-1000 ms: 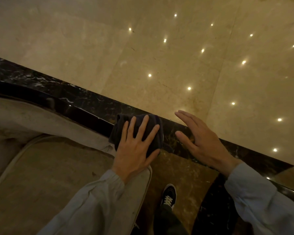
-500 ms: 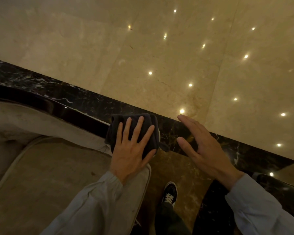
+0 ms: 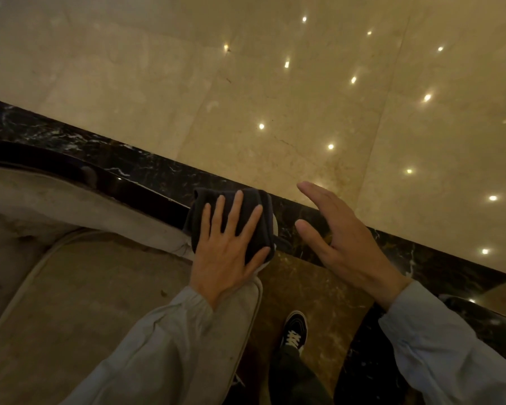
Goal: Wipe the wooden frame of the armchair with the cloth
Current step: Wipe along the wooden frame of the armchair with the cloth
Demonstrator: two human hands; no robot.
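Observation:
A dark folded cloth (image 3: 253, 241) lies over the right end of the armchair's glossy dark wooden frame (image 3: 123, 185). My left hand (image 3: 225, 252) presses flat on the cloth, fingers spread and thumb at its lower edge. The frame curves away to the left behind the pale upholstered back (image 3: 70, 206). My right hand (image 3: 342, 244) hovers open to the right of the cloth, palm turned left, holding nothing and apart from the chair.
The armchair's beige seat cushion (image 3: 85, 302) fills the lower left. Below are a polished beige marble floor (image 3: 275, 83) with a black marble band (image 3: 421, 258), and my black shoe (image 3: 294, 328). Another dark glossy edge (image 3: 485, 314) shows at the right.
My left hand and the cloth have shifted only slightly along the end of the frame. The right hand stays hovering open beside them.

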